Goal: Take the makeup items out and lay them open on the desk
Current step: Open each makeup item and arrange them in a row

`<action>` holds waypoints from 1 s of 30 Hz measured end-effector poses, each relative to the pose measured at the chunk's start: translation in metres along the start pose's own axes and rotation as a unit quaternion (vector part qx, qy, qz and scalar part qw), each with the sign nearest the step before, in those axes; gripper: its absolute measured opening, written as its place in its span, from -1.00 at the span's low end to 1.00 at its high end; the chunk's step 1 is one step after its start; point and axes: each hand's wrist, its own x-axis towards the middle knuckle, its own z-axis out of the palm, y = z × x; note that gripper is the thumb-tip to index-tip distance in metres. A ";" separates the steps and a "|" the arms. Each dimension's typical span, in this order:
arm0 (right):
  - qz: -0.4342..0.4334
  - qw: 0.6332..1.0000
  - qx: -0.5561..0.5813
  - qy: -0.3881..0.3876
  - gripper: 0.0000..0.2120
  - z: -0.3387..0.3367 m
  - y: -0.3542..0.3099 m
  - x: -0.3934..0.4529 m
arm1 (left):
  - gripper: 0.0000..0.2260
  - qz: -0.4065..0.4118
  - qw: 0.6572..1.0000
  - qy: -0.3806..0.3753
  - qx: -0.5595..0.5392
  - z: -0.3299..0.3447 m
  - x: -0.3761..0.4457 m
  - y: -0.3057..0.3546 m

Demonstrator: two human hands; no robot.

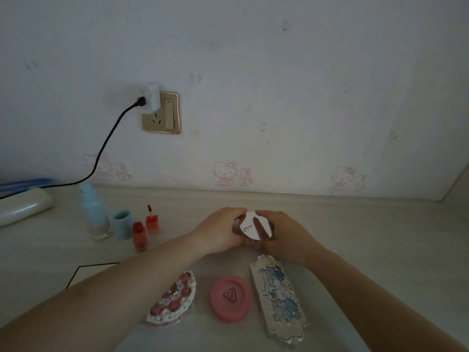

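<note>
Makeup compact [253, 226], round with a white lid, sits between both hands above the middle of the desk [355, 237]; its lid bears small dark lettering that reads roughly "sedell", seen sideways. The left hand [220, 229] curls its grip round the compact's left edge, and the right hand [286, 235] curls its grip round the right edge, with one fingertip lying across the white lid. Nearer the person lie three closed cases on the desk: a half-round case [173, 301] decorated like a cake with red and cream trim, a round pink compact [231, 298] stamped with a triangle logo whose letters are too small to read, and a long silver embossed palette [278, 298] with blue panels. The left forearm crosses just above the cake-shaped case. To the left stand a pale blue bottle [95, 212] with its blue cap [123, 223] beside it, and a red lip tint bottle [139, 236] with its wand-cap [151, 219] standing just behind. A white case [22, 207] lies at the far left edge. On the wall, a gold socket plate [162, 114] holds a white plug adapter [149, 99] with a black cable [106, 146] running down to the left, and faint pink cat stickers [229, 174] line the wall's base.
</note>
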 end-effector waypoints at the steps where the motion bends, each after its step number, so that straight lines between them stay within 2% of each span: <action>1: -0.015 1.000 0.007 0.013 -0.32 -0.004 -0.001 -0.002 | -0.71 -0.003 0.999 0.009 -0.037 -0.005 -0.004 0.004; 3: -0.043 0.998 0.031 0.031 -0.33 -0.009 -0.002 -0.006 | -0.62 -0.053 0.983 0.025 -0.176 -0.014 -0.011 0.009; 5: -0.054 0.996 0.068 0.038 -0.30 -0.015 -0.007 -0.011 | -0.57 -0.117 0.927 0.044 -0.353 -0.022 -0.018 0.013; 8: -0.068 0.990 0.117 0.045 -0.27 -0.023 -0.020 -0.017 | -0.69 -0.200 0.840 0.037 -0.502 -0.027 -0.027 0.019; 10: -0.087 0.988 0.123 0.043 -0.27 -0.027 -0.029 -0.021 | -0.62 -0.226 0.794 -0.002 -0.564 -0.030 -0.035 0.024; 13: -0.106 0.988 0.112 0.030 -0.28 -0.033 -0.045 -0.030 | -0.52 -0.216 0.744 -0.042 -0.631 -0.033 -0.050 0.030; 18: -0.132 0.988 0.075 0.011 -0.37 -0.039 -0.060 -0.032 | -0.60 -0.191 0.691 0.020 -0.697 -0.032 -0.062 0.045; 21: -0.117 0.989 0.092 -0.011 -0.57 -0.044 -0.077 -0.034 | -0.65 -0.164 0.646 0.061 -0.743 -0.033 -0.067 0.050; 23: -0.118 0.986 0.116 0.000 -0.71 -0.044 -0.090 -0.035 | -0.67 -0.140 0.654 0.079 -0.739 -0.034 -0.071 0.054; 26: -0.080 0.992 0.097 0.033 -0.64 -0.044 -0.104 -0.033 | -0.69 -0.118 0.683 0.103 -0.713 -0.036 -0.078 0.058; 30: -0.055 0.996 0.065 0.037 -0.67 -0.043 -0.121 -0.032 | -0.72 -0.091 0.696 0.121 -0.702 -0.036 -0.081 0.062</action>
